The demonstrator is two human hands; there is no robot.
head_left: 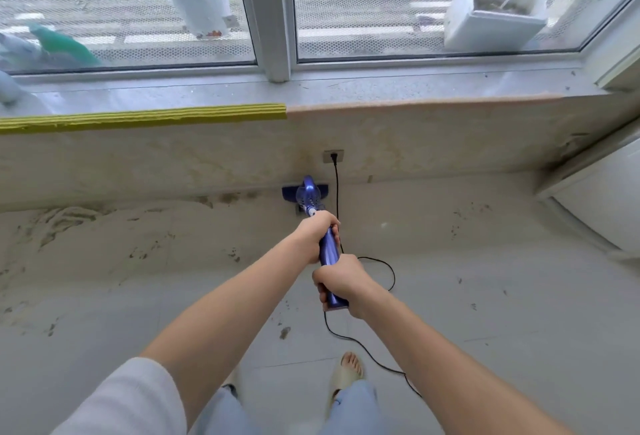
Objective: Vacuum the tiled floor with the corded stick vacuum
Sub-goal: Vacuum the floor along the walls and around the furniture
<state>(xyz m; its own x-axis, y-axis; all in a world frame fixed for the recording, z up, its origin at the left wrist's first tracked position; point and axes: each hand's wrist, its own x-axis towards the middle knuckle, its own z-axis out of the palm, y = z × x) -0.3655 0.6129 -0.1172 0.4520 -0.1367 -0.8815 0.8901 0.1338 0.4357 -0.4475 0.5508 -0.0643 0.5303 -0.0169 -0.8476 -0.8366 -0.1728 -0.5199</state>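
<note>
floor: pale grey tiled floor (485, 313) with dirt smudges, wide open to the left and right of the person; it ends ahead at a low marble-look wall under the window

wall: beige marble-look low wall (173, 164) is the hard stop, topped by a sill with a yellow ribbed foam edge strip (145, 118) along its left half

right side: white rounded panel (602, 206) closes off the far right, cut off by the frame so can't tell what it is

vacuum: blue corded stick vacuum (308, 197) stands straight ahead, its flat head on the floor right up against the base of the wall, just left of the plug

cord: thin black power cord (377, 259) drops from the beige wall outlet (333, 156), loops on the floor right of the handle, then runs back past the foot in a pale slipper (346, 377)

left hand: left hand (317, 235) grips the upper handle, fingers wrapped round it

right hand: right hand (341, 284) is wrapped round the handle end, fingers curled under, fingertips mostly hidden

hard to see: most of the vacuum tube sits behind the hands
</note>
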